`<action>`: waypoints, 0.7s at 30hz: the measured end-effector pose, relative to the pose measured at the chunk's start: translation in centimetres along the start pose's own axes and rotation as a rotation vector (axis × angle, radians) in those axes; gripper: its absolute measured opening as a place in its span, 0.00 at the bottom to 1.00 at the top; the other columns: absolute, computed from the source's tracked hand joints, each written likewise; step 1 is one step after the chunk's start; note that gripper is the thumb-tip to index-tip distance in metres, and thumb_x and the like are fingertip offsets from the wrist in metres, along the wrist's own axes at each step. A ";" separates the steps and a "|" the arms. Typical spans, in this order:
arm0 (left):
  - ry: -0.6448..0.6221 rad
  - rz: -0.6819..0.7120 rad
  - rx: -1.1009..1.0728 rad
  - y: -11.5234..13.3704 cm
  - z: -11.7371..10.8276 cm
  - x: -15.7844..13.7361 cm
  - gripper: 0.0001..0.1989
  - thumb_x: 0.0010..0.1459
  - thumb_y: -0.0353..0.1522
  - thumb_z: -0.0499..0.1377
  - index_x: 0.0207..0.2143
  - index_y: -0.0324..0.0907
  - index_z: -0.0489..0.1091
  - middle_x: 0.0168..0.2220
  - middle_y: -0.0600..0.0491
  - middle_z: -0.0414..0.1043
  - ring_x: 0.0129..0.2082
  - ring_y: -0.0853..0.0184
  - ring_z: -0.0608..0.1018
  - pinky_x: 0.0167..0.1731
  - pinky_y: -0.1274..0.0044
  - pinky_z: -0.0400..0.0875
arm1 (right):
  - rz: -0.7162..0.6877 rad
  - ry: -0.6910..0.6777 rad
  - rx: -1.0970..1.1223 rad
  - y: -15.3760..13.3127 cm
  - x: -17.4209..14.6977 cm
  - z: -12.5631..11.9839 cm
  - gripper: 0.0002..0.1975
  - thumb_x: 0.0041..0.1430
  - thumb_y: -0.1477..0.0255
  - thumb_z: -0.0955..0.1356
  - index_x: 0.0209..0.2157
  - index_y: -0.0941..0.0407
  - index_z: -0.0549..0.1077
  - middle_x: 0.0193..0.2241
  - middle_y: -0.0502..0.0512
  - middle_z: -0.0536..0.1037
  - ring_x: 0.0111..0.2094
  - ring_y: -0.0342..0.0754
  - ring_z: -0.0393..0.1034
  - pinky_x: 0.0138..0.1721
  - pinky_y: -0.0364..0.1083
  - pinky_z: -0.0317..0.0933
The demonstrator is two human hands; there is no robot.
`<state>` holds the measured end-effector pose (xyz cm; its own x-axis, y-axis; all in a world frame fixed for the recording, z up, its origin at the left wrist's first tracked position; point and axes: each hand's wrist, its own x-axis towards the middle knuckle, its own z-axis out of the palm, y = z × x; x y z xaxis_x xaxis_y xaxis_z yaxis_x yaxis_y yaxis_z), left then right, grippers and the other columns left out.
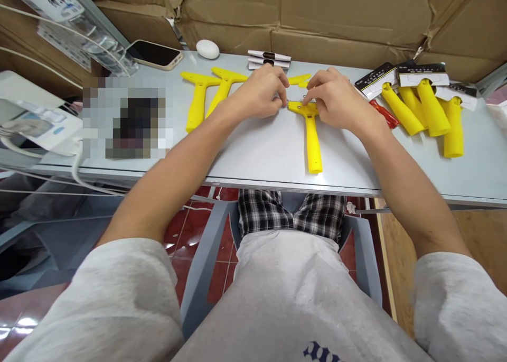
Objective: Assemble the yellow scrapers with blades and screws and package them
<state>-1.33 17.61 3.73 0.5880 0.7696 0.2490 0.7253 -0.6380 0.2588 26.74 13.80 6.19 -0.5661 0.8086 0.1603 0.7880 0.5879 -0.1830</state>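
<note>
We log one yellow plastic T-shaped tool (311, 140) on the pale grey table (253, 156), between our two hands. Long axis: the handle runs toward us, its round butt near the table's front edge, slightly to the right of its head. The crossbar lies at the far end, pointing left and right, across that axis. We take this tool as our landmark.

Left hand (265, 91): at the crossbar's left end, fingers curled, tips narrowly gathered by a small metal bit; we cannot tell whether it grips anything. Right hand (332, 95): over the crossbar's right end, fingers bent, tips touching the head; we cannot tell how firmly it holds.

Just beyond the landmark, partly hidden by our hands: another yellow plastic head (299, 80). Left of it, two yellow T-shaped tools (196, 103), handles toward us, leaning left at the butt. Farther behind, black-and-white narrow packets (269, 59). Right of it, beside our right forearm, a red glossy object (384, 113); beyond that, a heap of yellow round-handled pieces with black-and-white cards (433, 108), butts toward us.
</note>
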 end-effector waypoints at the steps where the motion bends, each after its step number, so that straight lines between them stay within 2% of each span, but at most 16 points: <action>1: -0.002 0.005 0.001 0.0 0.1 0.0 0.17 0.60 0.37 0.61 0.42 0.59 0.90 0.62 0.50 0.87 0.71 0.40 0.80 0.77 0.45 0.72 | -0.002 0.001 -0.004 0.0 0.0 0.0 0.23 0.78 0.51 0.64 0.54 0.41 0.90 0.55 0.63 0.84 0.70 0.69 0.69 0.65 0.67 0.69; 6: -0.016 0.030 0.007 0.1 0.1 0.1 0.18 0.61 0.37 0.60 0.44 0.60 0.91 0.64 0.50 0.86 0.70 0.39 0.80 0.75 0.43 0.73 | -0.013 0.004 -0.027 0.0 -0.1 0.0 0.26 0.79 0.56 0.60 0.55 0.42 0.90 0.58 0.63 0.84 0.70 0.67 0.70 0.66 0.66 0.69; 13: -0.001 0.065 -0.008 0.3 0.0 0.0 0.21 0.62 0.38 0.61 0.50 0.63 0.92 0.58 0.49 0.89 0.68 0.38 0.81 0.74 0.41 0.74 | -0.011 -0.014 -0.023 0.0 0.0 0.0 0.25 0.78 0.49 0.63 0.57 0.40 0.90 0.53 0.65 0.83 0.70 0.69 0.69 0.67 0.67 0.70; 21: 0.009 0.064 0.021 0.4 -0.3 -0.1 0.23 0.64 0.39 0.58 0.53 0.64 0.91 0.59 0.49 0.89 0.69 0.40 0.81 0.74 0.42 0.74 | -0.021 -0.008 -0.033 0.0 0.2 0.3 0.24 0.78 0.56 0.62 0.55 0.41 0.90 0.55 0.64 0.84 0.69 0.67 0.71 0.65 0.67 0.69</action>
<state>-1.23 17.27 4.03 0.6306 0.7267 0.2724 0.6937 -0.6852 0.2221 26.54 13.99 5.97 -0.5840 0.7965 0.1562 0.7837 0.6035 -0.1472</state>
